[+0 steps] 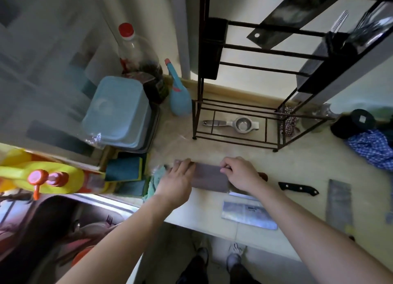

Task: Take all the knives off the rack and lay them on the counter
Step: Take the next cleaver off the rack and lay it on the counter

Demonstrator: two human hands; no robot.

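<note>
A dark metal rack [238, 50] stands at the back of the counter [302, 162]. One dark cleaver blade [274, 26] with a hole still hangs in its upper slots. Both my hands hold a brownish cleaver [209, 177] flat on the counter in front of the rack: my left hand [176, 177] grips the blade's far end, my right hand [240, 173] covers the handle end. A shiny cleaver [248, 214] lies near the counter's front edge. A black knife handle [297, 188] and a grey cleaver [339, 201] lie to the right.
A lemon squeezer [234, 123] lies on the rack's bottom shelf. Left of the rack are a blue spray bottle [178, 92], a bottle with a red cap [136, 56] and blue tubs [119, 111]. Sponges [125, 171] border the sink [89, 215]. A blue checked cloth [372, 147] lies far right.
</note>
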